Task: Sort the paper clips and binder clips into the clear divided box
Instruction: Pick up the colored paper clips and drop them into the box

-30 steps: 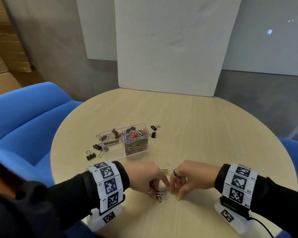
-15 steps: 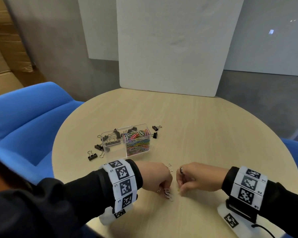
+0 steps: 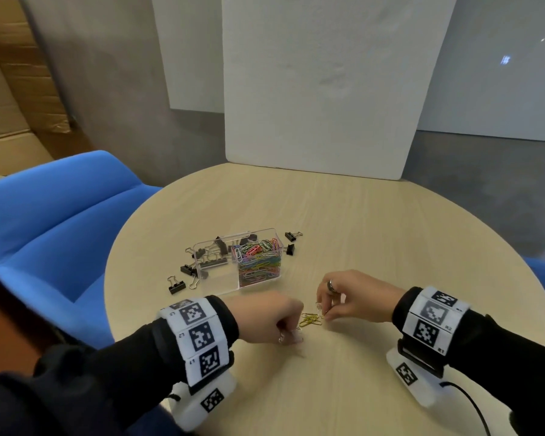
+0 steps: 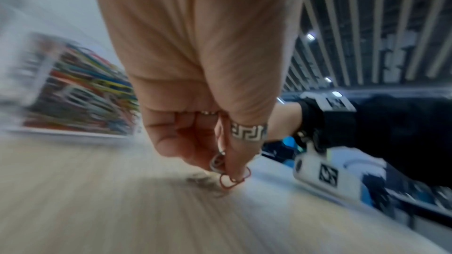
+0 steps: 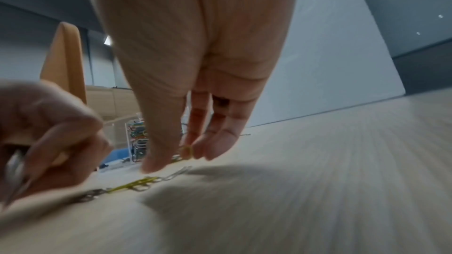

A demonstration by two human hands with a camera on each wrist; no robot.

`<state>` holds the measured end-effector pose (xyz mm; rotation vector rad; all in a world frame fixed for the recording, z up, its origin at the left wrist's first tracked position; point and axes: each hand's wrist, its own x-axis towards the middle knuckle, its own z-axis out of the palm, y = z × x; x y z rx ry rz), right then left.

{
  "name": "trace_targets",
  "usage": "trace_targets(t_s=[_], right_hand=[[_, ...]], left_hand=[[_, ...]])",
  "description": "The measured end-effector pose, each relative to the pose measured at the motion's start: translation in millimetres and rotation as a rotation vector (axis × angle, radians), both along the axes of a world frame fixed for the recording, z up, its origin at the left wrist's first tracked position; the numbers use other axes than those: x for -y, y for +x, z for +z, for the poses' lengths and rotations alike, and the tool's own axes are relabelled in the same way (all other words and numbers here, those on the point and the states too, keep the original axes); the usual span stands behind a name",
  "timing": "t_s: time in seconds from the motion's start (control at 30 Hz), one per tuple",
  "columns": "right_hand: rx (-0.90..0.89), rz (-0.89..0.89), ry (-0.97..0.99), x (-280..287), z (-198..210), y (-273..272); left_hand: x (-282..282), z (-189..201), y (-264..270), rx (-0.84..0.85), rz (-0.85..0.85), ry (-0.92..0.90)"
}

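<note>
The clear divided box [image 3: 221,278] stands left of the table's middle; its right compartment is packed with coloured paper clips [image 3: 258,262], its left one holds black binder clips [image 3: 216,258]. Near the front edge my left hand [image 3: 291,335] is curled, pinching silver and red paper clips [image 4: 226,173]. Just right of it my right hand [image 3: 323,313] pinches a yellow paper clip [image 5: 187,151] between thumb and fingers. A small heap of yellow and silver paper clips [image 3: 310,319] lies on the table between the two hands.
Loose black binder clips lie left of the box [image 3: 177,286] and at its right rear corner [image 3: 291,236]. A white board [image 3: 312,89] leans at the table's far edge. A blue armchair [image 3: 54,221] stands to the left. Round wooden table [image 3: 390,234].
Both hands have shifted slightly away from the front edge. The right hand has opened out of its fist to pinch a yellow clip, and the yellow heap now shows between the hands.
</note>
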<state>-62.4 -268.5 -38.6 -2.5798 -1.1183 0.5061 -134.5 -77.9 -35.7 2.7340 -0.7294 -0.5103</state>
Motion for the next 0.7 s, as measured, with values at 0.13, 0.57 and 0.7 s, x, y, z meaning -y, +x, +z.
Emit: trace_targets(t_s=[0.13,0.57,0.7], right_hand=[[0.023,0.122,-0.058,-7.7,-2.0,5.1],[0.010,0.035,-0.114,10.9,-6.6,7.2],[0.023,0.018,-0.149,14.3,-5.4,2.8]], left_hand=[[-20.3,2.1,7.5,0.067,0.161,-0.115],[-9.3,-8.1,11.8,-0.008,0.255,-0.237],[-2.5,-5.4,11.2,-0.011,0.274,-0.204]])
